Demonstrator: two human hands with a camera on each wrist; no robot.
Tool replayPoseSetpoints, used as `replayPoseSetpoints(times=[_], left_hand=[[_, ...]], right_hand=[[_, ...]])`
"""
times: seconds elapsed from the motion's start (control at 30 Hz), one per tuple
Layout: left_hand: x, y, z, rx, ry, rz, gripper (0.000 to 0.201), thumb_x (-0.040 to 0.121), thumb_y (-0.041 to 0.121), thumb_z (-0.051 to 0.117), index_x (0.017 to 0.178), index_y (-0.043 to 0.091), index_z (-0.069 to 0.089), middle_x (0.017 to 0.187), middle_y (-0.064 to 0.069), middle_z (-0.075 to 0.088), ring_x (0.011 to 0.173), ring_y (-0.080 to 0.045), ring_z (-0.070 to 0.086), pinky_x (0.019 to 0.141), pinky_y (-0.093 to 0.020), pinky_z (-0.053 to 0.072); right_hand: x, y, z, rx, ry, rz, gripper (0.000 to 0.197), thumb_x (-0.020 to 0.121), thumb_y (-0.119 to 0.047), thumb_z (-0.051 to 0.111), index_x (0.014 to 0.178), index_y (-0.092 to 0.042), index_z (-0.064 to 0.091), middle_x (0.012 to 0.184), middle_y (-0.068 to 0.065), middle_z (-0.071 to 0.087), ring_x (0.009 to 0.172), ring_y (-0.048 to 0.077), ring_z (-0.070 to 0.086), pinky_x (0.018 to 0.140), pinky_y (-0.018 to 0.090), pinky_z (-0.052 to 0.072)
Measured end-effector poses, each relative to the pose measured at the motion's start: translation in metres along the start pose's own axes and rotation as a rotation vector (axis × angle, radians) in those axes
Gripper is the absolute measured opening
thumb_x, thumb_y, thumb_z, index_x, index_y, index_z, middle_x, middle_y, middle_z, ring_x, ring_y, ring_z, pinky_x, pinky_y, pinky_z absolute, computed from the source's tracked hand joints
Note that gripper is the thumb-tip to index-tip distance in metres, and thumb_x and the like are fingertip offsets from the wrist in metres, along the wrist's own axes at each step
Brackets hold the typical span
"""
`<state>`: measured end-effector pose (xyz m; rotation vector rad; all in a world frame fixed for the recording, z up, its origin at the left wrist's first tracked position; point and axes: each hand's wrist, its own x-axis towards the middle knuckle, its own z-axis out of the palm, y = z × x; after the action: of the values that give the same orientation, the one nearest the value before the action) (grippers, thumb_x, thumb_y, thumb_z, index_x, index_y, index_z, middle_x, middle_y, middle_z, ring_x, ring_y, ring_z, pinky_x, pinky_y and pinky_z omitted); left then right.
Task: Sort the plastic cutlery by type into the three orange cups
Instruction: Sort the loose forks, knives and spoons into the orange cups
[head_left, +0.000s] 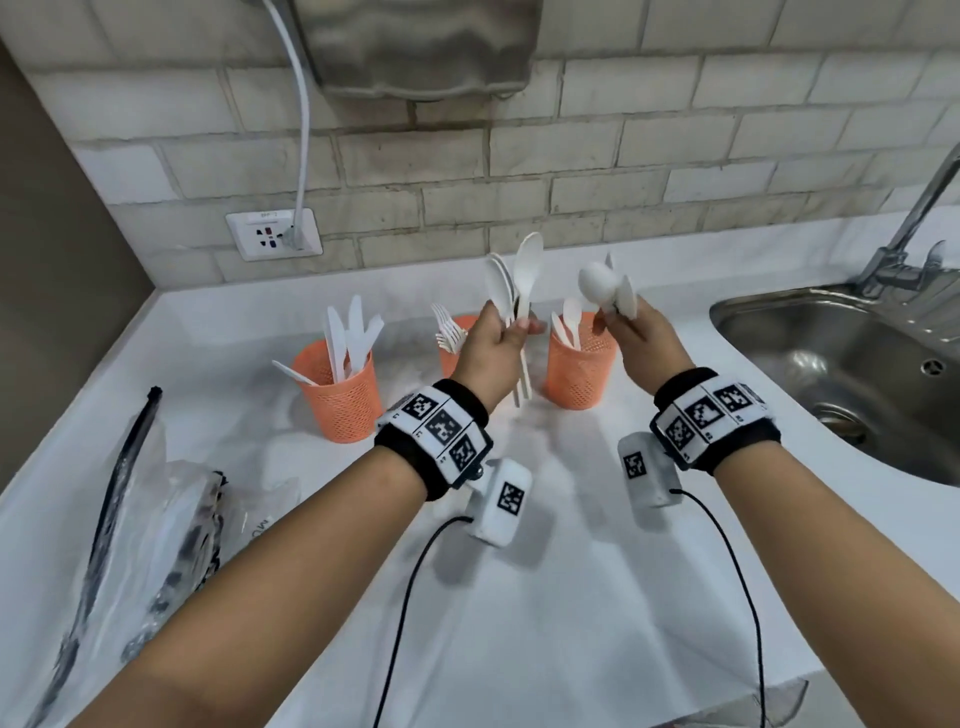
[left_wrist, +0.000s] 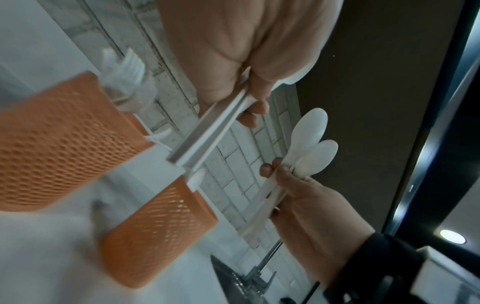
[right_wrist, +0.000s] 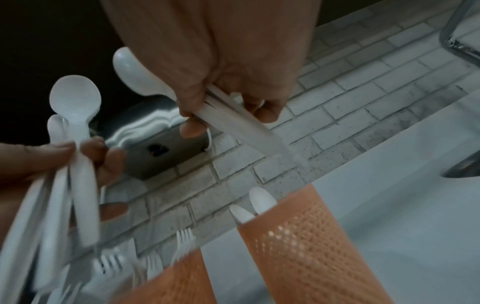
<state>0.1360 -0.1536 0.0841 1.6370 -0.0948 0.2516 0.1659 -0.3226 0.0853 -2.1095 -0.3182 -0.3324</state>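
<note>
Three orange mesh cups stand in a row on the white counter: the left cup (head_left: 340, 395) holds knives, the middle cup (head_left: 451, 358) holds forks and is partly hidden by my left hand, and the right cup (head_left: 579, 364) holds a few spoons. Above them my left hand (head_left: 514, 325) grips a bunch of white spoons (head_left: 525, 270) by the handles, bowls up. My right hand (head_left: 613, 317) grips a smaller bunch of spoons (head_left: 600, 288) over the right cup. The right wrist view shows these handles (right_wrist: 241, 123) pinched between thumb and fingers above the spoon cup (right_wrist: 298, 236).
A steel sink (head_left: 831, 353) with a faucet (head_left: 909, 249) lies to the right. A crumpled clear plastic bag (head_left: 156, 519) sits on the counter (head_left: 545, 597) at the left. A wall socket (head_left: 272, 234) with a white cable is on the tiled wall behind.
</note>
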Motion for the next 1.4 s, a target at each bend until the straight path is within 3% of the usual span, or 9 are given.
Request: replayPoseSetpoints(times=[0.17, 0.23, 0.43, 0.53, 0.67, 0.83, 0.97, 1.2, 1.4], left_hand=[[0.033, 0.024, 0.022, -0.163, -0.023, 0.061, 0.026, 0.096, 0.001, 0.039, 0.081, 0.020, 0.049, 0.083, 0.007, 0.055, 0.088, -0.008, 0.053, 0.078, -0.008, 0.041], [0.045, 0.025, 0.029, -0.221, -0.023, 0.058, 0.029, 0.095, 0.001, 0.040, 0.081, 0.024, 0.049, 0.082, 0.007, 0.055, 0.083, -0.001, 0.051, 0.076, -0.004, 0.040], [0.068, 0.007, 0.053, -0.283, -0.016, -0.055, 0.028, 0.094, 0.005, 0.046, 0.079, 0.027, 0.054, 0.083, 0.011, 0.059, 0.085, 0.001, 0.054, 0.077, -0.013, 0.042], [0.070, -0.013, 0.062, -0.202, -0.033, -0.119, 0.022, 0.093, 0.003, 0.048, 0.083, 0.021, 0.057, 0.085, 0.007, 0.063, 0.079, 0.002, 0.060, 0.073, -0.010, 0.049], [0.072, -0.031, 0.069, -0.072, -0.012, -0.179, 0.029, 0.086, -0.004, 0.054, 0.113, 0.005, 0.052, 0.097, -0.011, 0.060, 0.090, -0.021, 0.058, 0.083, -0.034, 0.049], [0.071, -0.037, 0.069, 0.034, -0.016, -0.163, 0.049, 0.084, 0.002, 0.061, 0.127, 0.011, 0.040, 0.089, 0.004, 0.054, 0.083, -0.013, 0.053, 0.078, -0.023, 0.046], [0.067, -0.040, 0.067, 0.232, -0.054, -0.053, 0.032, 0.090, 0.007, 0.053, 0.122, 0.007, 0.052, 0.116, -0.012, 0.063, 0.100, -0.022, 0.058, 0.079, -0.017, 0.040], [0.053, -0.034, 0.054, 0.297, -0.050, -0.010, 0.051, 0.084, 0.007, 0.062, 0.131, 0.010, 0.045, 0.129, -0.013, 0.057, 0.119, -0.024, 0.055, 0.101, -0.028, 0.042], [0.035, -0.021, 0.037, 0.297, 0.007, 0.091, 0.043, 0.092, 0.010, 0.051, 0.134, 0.013, 0.046, 0.138, -0.008, 0.050, 0.128, -0.022, 0.047, 0.109, -0.034, 0.037]], right_hand=[[0.030, -0.008, -0.007, 0.297, 0.163, -0.002, 0.037, 0.094, -0.003, 0.038, 0.069, -0.026, 0.052, 0.078, -0.006, 0.056, 0.066, -0.006, 0.050, 0.065, 0.014, 0.037], [0.038, -0.010, -0.008, 0.325, 0.185, 0.014, 0.039, 0.093, -0.001, 0.039, 0.070, -0.028, 0.051, 0.079, -0.004, 0.057, 0.069, 0.002, 0.050, 0.064, 0.017, 0.038], [0.052, 0.006, 0.001, 0.265, 0.204, 0.110, 0.036, 0.092, -0.004, 0.044, 0.069, -0.028, 0.055, 0.080, 0.003, 0.060, 0.072, 0.012, 0.052, 0.068, 0.027, 0.041], [0.053, 0.021, 0.012, 0.197, 0.159, 0.228, 0.024, 0.091, -0.005, 0.047, 0.076, -0.014, 0.063, 0.094, 0.017, 0.067, 0.087, 0.026, 0.059, 0.077, 0.034, 0.045], [0.048, 0.033, 0.024, 0.050, 0.039, 0.306, 0.021, 0.085, -0.006, 0.059, 0.102, 0.005, 0.059, 0.087, 0.016, 0.061, 0.081, 0.022, 0.057, 0.057, 0.019, 0.043], [0.051, 0.037, 0.028, -0.019, 0.051, 0.277, 0.039, 0.083, -0.002, 0.055, 0.122, -0.007, 0.049, 0.100, 0.010, 0.059, 0.092, 0.022, 0.057, 0.070, 0.018, 0.038], [0.052, 0.039, 0.032, -0.078, 0.008, 0.212, 0.033, 0.085, 0.002, 0.050, 0.116, -0.006, 0.056, 0.102, 0.016, 0.063, 0.075, 0.016, 0.055, 0.051, 0.000, 0.036], [0.046, 0.033, 0.022, -0.113, -0.055, 0.175, 0.063, 0.076, 0.001, 0.061, 0.135, -0.007, 0.041, 0.137, 0.013, 0.049, 0.124, 0.026, 0.048, 0.100, 0.028, 0.038], [0.023, 0.013, 0.014, -0.114, 0.094, -0.010, 0.045, 0.078, 0.002, 0.054, 0.123, -0.006, 0.052, 0.127, 0.016, 0.051, 0.113, 0.029, 0.051, 0.091, 0.029, 0.041]])
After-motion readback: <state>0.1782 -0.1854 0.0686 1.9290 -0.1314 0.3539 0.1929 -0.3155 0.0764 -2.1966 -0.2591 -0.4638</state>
